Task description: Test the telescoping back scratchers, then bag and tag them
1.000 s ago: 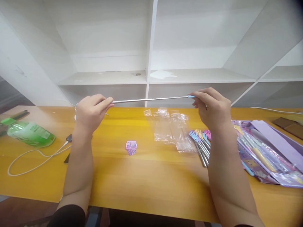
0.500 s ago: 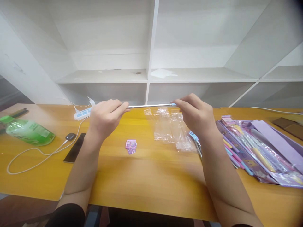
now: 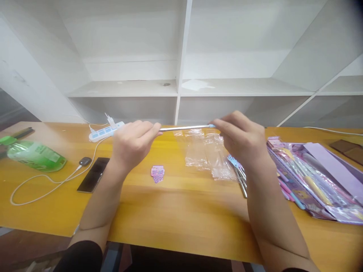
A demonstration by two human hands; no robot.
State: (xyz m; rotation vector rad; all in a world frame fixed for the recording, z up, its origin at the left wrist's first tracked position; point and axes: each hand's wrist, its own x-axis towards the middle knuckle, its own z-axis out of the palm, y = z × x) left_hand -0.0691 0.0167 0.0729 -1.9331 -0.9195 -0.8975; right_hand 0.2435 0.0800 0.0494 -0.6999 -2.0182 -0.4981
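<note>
A thin silver back scratcher (image 3: 185,128) with a light blue end is stretched level between my hands, above the far part of the table. My left hand (image 3: 136,142) is closed round its left end, and that end is hidden in the fingers. At the blue end, my right hand (image 3: 242,138) pinches it between thumb and fingers. More back scratchers (image 3: 241,179), with metal rods and blue hand-shaped heads, lie partly behind my right forearm. Clear plastic bags (image 3: 198,151) lie under the held rod. A small fan of purple-pink cards (image 3: 157,174) rests on the table between my arms.
On the right, a purple box (image 3: 314,211) holds wrapped, colourful items. To the left are a phone (image 3: 93,175), a white power strip (image 3: 104,133), a cable with a black device (image 3: 84,162) and a green bottle (image 3: 35,155) on its side. White shelves (image 3: 124,88) stand behind the table.
Both hands, with the back scratcher between them, have shifted slightly to the right in view. Their grips look the same, and the things on the table have stayed put.
</note>
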